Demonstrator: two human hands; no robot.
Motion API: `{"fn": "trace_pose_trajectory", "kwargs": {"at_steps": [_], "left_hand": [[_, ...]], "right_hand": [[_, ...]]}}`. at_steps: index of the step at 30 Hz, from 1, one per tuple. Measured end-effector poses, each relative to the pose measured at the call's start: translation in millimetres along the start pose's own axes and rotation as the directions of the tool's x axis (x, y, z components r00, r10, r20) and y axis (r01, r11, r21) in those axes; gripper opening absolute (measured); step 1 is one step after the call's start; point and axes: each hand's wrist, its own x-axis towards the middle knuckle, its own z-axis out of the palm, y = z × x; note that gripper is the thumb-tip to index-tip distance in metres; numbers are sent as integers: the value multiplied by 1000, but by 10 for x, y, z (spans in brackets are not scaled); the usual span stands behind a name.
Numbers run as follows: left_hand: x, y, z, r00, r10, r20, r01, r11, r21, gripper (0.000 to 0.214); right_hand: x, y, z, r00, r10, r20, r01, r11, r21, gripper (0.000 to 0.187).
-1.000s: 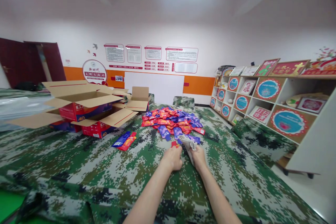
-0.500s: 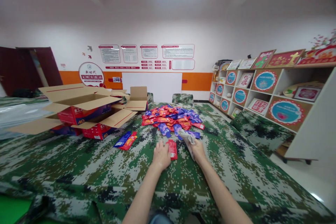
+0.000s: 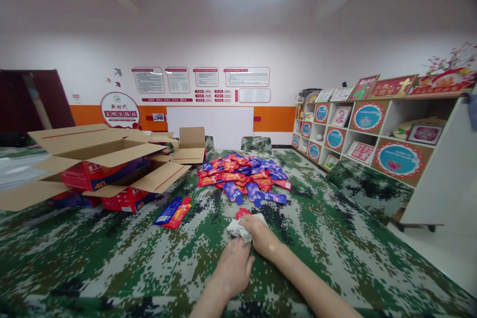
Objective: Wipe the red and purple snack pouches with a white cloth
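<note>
A white cloth is bunched in my right hand, whose fingers press it down over a small red packet. Only the far end of that packet shows; the cloth covers its rest. Close in front, my left hand has its fingers together at the packet's near end, their tips partly hidden by the cloth. Beyond both hands lies a heap of red and purple packets. Off to the left, a blue packet and a red-orange packet lie side by side on the table.
Open cardboard boxes with raised flaps are stacked on the left of the table. A camouflage cloth covers the tabletop. Clear plastic lies at the far left. A shelf unit stands along the right wall.
My right hand has brought the cloth left and down onto the red packet. My left hand has drawn nearer to me, to the packet's near end. The view has shifted slightly.
</note>
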Motion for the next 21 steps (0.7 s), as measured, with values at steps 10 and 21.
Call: {"fn": "trace_pose_trajectory", "kwargs": {"at_steps": [10, 21], "left_hand": [[22, -100, 75, 998, -26, 60, 27, 1000, -12, 56], [505, -76, -75, 973, -229, -43, 230, 973, 16, 71]], "right_hand": [[567, 496, 140, 991, 131, 21, -130, 991, -38, 41], [138, 363, -265, 760, 574, -303, -260, 697, 668, 28]]}}
